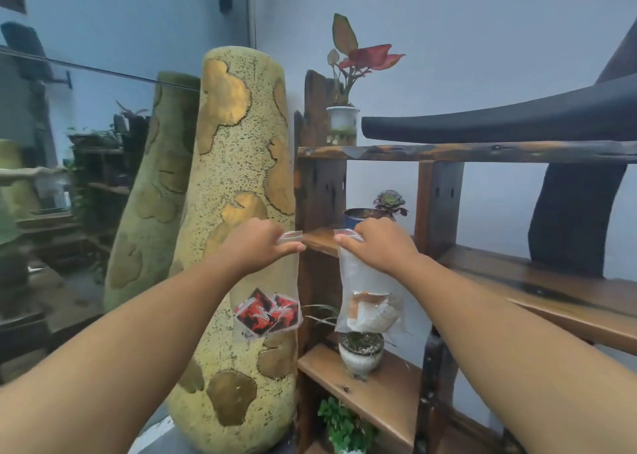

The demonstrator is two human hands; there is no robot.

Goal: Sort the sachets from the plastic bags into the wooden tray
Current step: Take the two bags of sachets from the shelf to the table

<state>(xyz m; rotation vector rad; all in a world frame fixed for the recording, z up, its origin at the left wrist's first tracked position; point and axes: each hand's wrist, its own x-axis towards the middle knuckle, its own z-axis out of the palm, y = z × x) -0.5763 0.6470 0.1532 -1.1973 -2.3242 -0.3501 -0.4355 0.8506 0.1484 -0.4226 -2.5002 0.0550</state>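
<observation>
Left hand [256,247] and right hand [381,245] each pinch a full plastic bag; red sachets [267,312] at seven o'clock, pale sachets [372,310] at five; sorting unstarted, no tray visible.

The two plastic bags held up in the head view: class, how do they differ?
The left-hand bag holds red-and-black sachets; the right-hand bag holds pale white-and-brown sachets. The left-hand bag hangs before the speckled vase, the right-hand bag before the wooden shelf. Both are clear, pinched at the top, sachets at the bottom.
</observation>
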